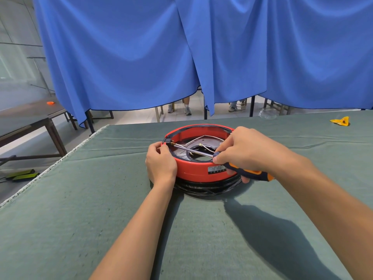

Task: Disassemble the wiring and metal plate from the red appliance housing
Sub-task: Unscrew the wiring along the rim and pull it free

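From the head view, the red housing (193, 170) sits on the green tabletop (80, 209), mid-table in front of you, open side up, with a black cord (207, 188) coiled under it. Your left hand (161, 164) grasps the housing's left rim, grip curled round it by a black terminal (168, 140). Your right hand (242, 150) has its grip clenched round a screwdriver (248, 172), whose shaft crosses over the metal plate (181, 152) and white wires (205, 147) to that terminal.

Single head view, forward and down, seemingly close over the table (101, 199).
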Demonstrator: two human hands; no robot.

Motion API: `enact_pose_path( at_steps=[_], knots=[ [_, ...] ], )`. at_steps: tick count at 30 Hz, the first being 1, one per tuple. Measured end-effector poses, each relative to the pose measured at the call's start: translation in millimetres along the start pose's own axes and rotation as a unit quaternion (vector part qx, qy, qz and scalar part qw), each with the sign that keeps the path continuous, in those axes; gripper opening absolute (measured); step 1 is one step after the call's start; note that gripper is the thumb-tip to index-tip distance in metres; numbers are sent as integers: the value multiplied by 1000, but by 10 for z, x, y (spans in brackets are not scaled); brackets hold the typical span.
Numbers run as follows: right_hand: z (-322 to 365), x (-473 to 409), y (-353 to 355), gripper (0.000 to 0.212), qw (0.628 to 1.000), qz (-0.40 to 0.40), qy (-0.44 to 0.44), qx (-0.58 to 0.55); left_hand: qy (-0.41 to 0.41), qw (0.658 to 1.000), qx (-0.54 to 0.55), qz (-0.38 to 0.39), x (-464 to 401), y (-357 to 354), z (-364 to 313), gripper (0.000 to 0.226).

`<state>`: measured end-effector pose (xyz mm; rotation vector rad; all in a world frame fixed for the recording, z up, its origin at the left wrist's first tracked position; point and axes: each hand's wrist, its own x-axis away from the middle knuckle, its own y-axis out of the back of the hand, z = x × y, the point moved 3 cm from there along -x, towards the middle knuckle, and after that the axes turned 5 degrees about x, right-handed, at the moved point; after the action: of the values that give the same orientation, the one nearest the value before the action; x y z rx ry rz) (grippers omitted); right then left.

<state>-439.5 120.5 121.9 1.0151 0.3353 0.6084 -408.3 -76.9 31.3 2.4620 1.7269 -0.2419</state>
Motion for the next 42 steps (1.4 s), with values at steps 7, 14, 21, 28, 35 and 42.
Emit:
enact_pose_path(
  at_steps=[7,14,21,28,35,42],
  knots=[
    [18,-18,-79,14,1000,-7,-2,17,-2,1000,0,3,-2,2,-4,23],
    [1,-18,-60,14,1000,-3,-3,4,-6,1000,-7,3,-7,6,-1,22],
    [-9,-6,-42,16,1000,0,-9,-18,-6,1000,-8,4,-14,4,4,21],
    [-10,11,-98,16,999,0,-10,-33,-4,1000,-16,7,4,8,-16,18],
    [114,37,-214,23,998,-45,9,35,5,999,-32,-4,67,17,-52,14],
    [56,132,-107,24,999,-22,1,36,1,999,-32,-2,66,22,-45,12]
  ],
)
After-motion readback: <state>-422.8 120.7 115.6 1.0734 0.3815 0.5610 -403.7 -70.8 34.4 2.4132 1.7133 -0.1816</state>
